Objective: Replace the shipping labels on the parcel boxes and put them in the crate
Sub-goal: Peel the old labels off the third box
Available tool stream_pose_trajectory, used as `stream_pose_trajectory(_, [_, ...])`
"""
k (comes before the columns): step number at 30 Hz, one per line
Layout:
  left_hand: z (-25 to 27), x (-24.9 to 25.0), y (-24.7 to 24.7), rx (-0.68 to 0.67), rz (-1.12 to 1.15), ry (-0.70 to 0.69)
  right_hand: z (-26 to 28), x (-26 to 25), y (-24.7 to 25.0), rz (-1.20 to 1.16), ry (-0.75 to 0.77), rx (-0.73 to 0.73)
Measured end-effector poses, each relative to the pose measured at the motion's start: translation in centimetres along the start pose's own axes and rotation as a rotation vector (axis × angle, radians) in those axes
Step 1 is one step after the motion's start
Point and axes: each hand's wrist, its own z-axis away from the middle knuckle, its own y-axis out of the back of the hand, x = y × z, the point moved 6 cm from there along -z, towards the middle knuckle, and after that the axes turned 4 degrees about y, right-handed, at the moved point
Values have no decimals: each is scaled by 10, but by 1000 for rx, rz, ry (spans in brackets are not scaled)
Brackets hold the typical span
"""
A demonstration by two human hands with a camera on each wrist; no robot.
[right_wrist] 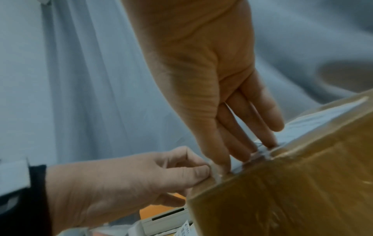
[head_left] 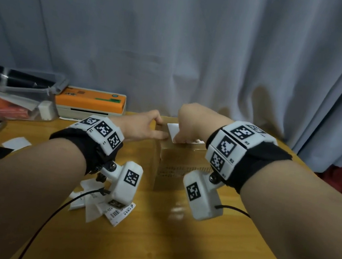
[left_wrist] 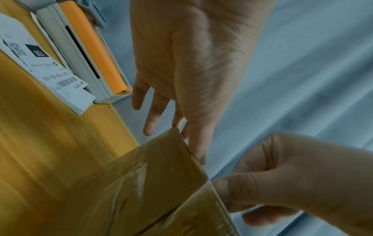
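Observation:
A brown taped parcel box stands on the wooden table in front of me. A white shipping label lies on its top, with its left end lifted; in the right wrist view the label runs flat along the top. My right hand pinches the label at the box's near left corner, thumb and fingertips together. My left hand holds the top left edge of the box, thumb lying on top and fingers bent past the far corner. The two thumbs almost meet.
An orange and white label printer sits at the back left, with a stack of printed labels before it. A clear plastic crate stands far left. Crumpled peeled labels lie near my left wrist. A grey curtain hangs behind.

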Motion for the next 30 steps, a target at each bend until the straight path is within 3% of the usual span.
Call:
stream_pose_trajectory(10, [-3, -3, 0, 29, -13, -31, -5, -11, -3, 138, 92, -168])
stream_pose_trajectory(15, [-2, 1, 1, 39, -50, -41, -1, -11, -3, 96, 144, -69])
stream_pose_trajectory(25, [5, 9, 4, 9, -110, 32, 11, -13, -1, 23, 84, 114])
stream_pose_trajectory(30, [9, 7, 2, 15, -59, 59, 15, 24, -7, -224, 26, 119])
